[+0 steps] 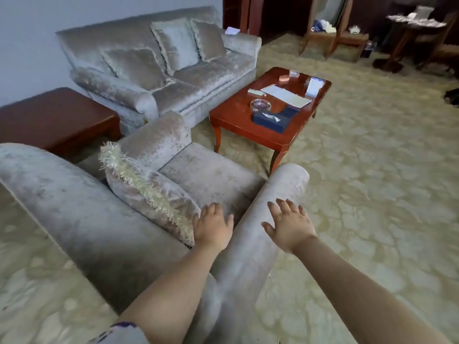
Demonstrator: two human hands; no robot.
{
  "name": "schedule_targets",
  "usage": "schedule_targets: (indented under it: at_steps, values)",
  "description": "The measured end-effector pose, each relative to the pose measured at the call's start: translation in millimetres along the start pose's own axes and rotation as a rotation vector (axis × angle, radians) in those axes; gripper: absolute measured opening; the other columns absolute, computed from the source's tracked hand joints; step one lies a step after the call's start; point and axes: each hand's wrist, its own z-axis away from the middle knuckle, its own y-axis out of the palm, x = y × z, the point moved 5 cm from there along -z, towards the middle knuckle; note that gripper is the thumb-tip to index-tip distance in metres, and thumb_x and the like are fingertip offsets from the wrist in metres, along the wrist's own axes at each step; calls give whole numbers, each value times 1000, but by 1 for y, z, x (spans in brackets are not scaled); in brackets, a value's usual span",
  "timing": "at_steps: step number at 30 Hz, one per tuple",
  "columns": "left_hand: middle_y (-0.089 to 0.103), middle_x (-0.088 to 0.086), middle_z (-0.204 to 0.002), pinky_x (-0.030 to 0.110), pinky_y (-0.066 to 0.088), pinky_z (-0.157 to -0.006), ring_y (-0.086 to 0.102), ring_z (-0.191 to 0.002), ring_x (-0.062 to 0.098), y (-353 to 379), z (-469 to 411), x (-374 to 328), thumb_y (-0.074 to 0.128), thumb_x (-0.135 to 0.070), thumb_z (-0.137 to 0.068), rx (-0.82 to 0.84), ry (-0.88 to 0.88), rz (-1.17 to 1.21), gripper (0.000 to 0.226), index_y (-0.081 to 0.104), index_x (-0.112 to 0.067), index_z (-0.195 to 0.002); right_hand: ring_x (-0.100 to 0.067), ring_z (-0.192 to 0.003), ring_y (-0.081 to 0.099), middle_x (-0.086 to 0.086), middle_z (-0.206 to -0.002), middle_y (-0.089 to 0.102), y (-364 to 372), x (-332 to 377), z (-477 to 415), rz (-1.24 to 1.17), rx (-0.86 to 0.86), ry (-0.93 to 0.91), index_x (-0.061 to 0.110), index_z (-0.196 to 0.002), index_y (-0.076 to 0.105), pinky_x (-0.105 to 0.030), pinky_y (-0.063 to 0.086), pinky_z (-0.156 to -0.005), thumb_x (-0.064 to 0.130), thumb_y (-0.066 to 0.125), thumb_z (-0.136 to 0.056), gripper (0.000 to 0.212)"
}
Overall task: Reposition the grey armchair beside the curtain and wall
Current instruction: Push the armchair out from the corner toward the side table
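The grey velvet armchair (211, 175) stands on the carpet right below me, its back toward me and its seat facing the coffee table. A fringed grey cushion (149, 189) leans in its seat. My left hand (213, 225) is spread open on the inner side of the near armrest (258, 219). On the armrest's outer side is my right hand (290, 225), open with its fingers splayed. Whether either palm touches the fabric I cannot tell. No curtain is in view.
A red-brown coffee table (238, 115) with papers, a tissue box and an ashtray stands just past the armchair. A grey sofa (161, 68) lines the pale wall (37, 26). A dark wooden side table (54, 115) sits at the left. Patterned carpet (372, 182) stretches to the right.
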Motion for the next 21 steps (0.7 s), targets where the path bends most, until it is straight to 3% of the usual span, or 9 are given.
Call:
schedule_targets:
  at_steps: [5,10,14,21]
  values:
    - [26,9,-152,44,18,-113,23,-139,26,36,28,-78,30,-45,-97,45,-111,45,63,19,-8,-148,-28,-146,8,-6,-158,13,-1,-66,27,52,32,-163,20,-150,12,-46,9,-117,54,24,-97,64]
    - [25,10,-153,49,24,-111,20,-141,30,72,46,-85,33,-50,-93,38,-305,-46,70,19,-8,-146,-29,-146,9,-7,-159,12,-3,-120,-4,120,74,-256,20,-151,10,-45,11,-117,53,23,-98,63]
    - [16,11,-156,50,18,-112,14,-143,32,98,2,-94,34,-55,-91,84,-454,-50,78,12,-8,-149,-28,-146,6,-8,-159,11,6,-142,-68,164,68,-335,20,-151,9,-47,9,-118,52,23,-98,64]
    - [3,13,-158,52,12,-114,3,-145,33,153,-107,-152,36,-66,-87,155,-483,13,93,-1,-7,-150,-28,-145,10,-7,-158,12,46,-188,-186,178,128,-353,20,-150,11,-47,14,-116,49,26,-99,61]
